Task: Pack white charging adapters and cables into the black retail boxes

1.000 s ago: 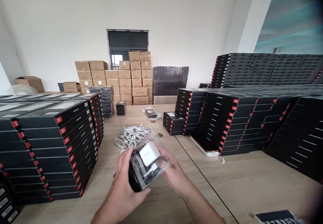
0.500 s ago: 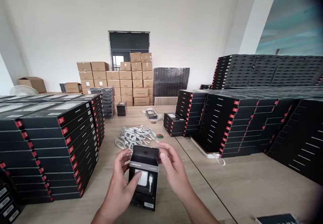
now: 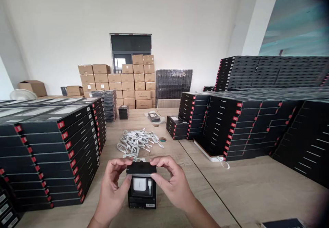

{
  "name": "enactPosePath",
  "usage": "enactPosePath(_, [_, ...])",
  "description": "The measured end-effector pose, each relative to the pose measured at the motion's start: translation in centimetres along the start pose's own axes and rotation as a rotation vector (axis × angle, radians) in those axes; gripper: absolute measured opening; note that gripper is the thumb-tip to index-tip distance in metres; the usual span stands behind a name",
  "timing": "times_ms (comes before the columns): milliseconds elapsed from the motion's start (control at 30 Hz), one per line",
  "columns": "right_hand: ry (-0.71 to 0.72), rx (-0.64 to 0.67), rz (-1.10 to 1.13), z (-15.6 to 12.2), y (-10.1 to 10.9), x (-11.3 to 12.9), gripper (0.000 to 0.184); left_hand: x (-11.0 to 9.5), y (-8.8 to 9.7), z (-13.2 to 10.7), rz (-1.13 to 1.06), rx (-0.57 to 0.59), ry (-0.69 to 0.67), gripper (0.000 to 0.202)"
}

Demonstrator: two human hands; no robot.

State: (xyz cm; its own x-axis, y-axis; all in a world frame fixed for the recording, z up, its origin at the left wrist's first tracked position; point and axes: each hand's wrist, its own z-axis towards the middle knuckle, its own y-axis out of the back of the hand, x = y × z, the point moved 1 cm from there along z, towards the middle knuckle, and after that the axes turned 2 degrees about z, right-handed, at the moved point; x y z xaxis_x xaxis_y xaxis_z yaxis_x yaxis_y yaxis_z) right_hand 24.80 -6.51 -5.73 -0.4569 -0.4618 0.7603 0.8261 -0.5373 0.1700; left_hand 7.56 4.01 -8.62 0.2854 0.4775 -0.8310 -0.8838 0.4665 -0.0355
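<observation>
A small black box (image 3: 137, 198) stands upright on the table in front of me. A white charger (image 3: 139, 184) and a white cable plug (image 3: 149, 186) show on its front, though I cannot tell whether they are printed or real. My left hand (image 3: 114, 185) pinches the top left corner, thumb at the front and fingers behind. At the top right corner, my right hand (image 3: 173, 180) grips in the same way. The top flap (image 3: 141, 167) lies folded over between them. Just behind the box is a heap of white charging cables (image 3: 137, 140).
Tall stacks of black boxes stand at the left (image 3: 74, 149) and right (image 3: 221, 125). A plastic-wrapped pack (image 3: 154, 117) lies farther back, near a round table hole (image 3: 162, 139). Brown cartons (image 3: 128, 86) are piled by the wall. A white-edged tray (image 3: 210, 155) sits beside the right stack.
The box's raised top flap has come down over its top. My left hand has moved from the front face to the top left corner; the right now grips the top right corner.
</observation>
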Motion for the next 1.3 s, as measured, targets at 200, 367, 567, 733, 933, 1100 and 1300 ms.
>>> enactPosePath(200, [0.066,0.081,-0.095,0.2,-0.2,0.7,0.016,-0.8,0.5,0.3,0.122,0.115,-0.078,0.012])
enactPosePath(367, [0.052,0.099,-0.075,0.1,-0.2,1.0,0.014,-0.9,0.6,0.4,0.174,0.128,-0.107,0.013])
enactPosePath(567, [0.013,0.220,-0.020,0.4,0.3,1.0,0.014,-0.3,1.1,0.3,0.252,0.159,-0.131,0.017])
enactPosePath(733, [-0.149,0.050,0.103,0.8,0.4,-1.5,0.019,0.6,0.3,-0.1,0.253,0.146,-0.094,0.037])
enactPosePath(933, [-0.440,-0.336,0.525,1.0,1.5,-5.5,0.036,0.5,-1.3,-1.0,0.327,0.139,-0.031,0.049])
enactPosePath(1100, [-0.451,-0.367,0.629,1.0,1.4,-5.8,0.036,-1.1,-2.2,-2.6,0.737,0.245,-0.201,0.071])
enactPosePath(1300, [-0.443,-0.335,0.710,0.5,0.1,-4.6,0.036,-0.2,-3.5,-5.2,1.073,-0.023,-0.277,0.095])
